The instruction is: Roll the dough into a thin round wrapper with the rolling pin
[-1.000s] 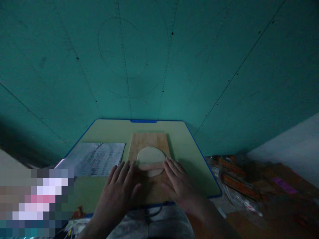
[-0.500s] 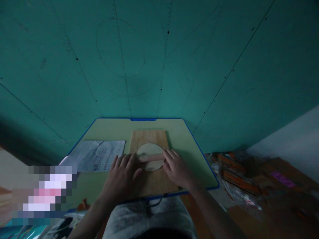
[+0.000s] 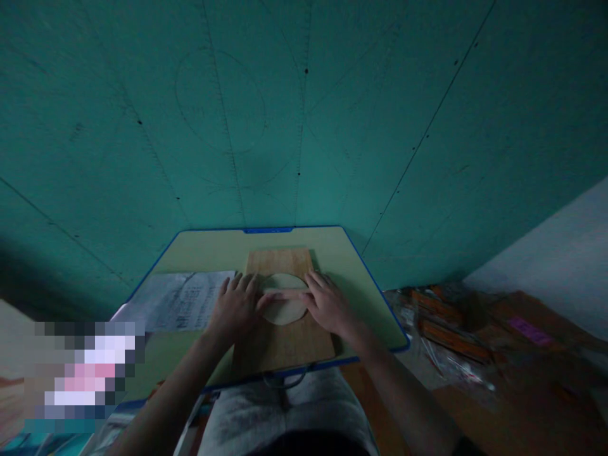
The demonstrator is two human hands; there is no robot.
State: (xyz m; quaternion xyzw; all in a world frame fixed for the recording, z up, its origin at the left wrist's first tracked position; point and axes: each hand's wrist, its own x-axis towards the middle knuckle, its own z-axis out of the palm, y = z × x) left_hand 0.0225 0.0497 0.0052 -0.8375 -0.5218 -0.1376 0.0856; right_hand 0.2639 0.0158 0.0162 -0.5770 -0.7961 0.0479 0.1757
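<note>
A flat, round sheet of pale dough lies on a wooden board. Across it rests a thin wooden rolling pin, set nearly level from left to right. My left hand covers the pin's left end, its thumb along the near side and its fingers reaching forward past it. On the other end is my right hand, palm down, with fingers over the pin and thumb beside it. Both ends of the pin are hidden beneath the hands.
The board lies on a small pale table with a blue edge. A printed sheet of paper is left of the board. Behind stands a green wall. Cardboard and plastic-wrapped items lie on the floor at right.
Both hands have pushed the rolling pin a little away from me over the dough. The fingers now reach further forward. The whole view has shifted slightly.
</note>
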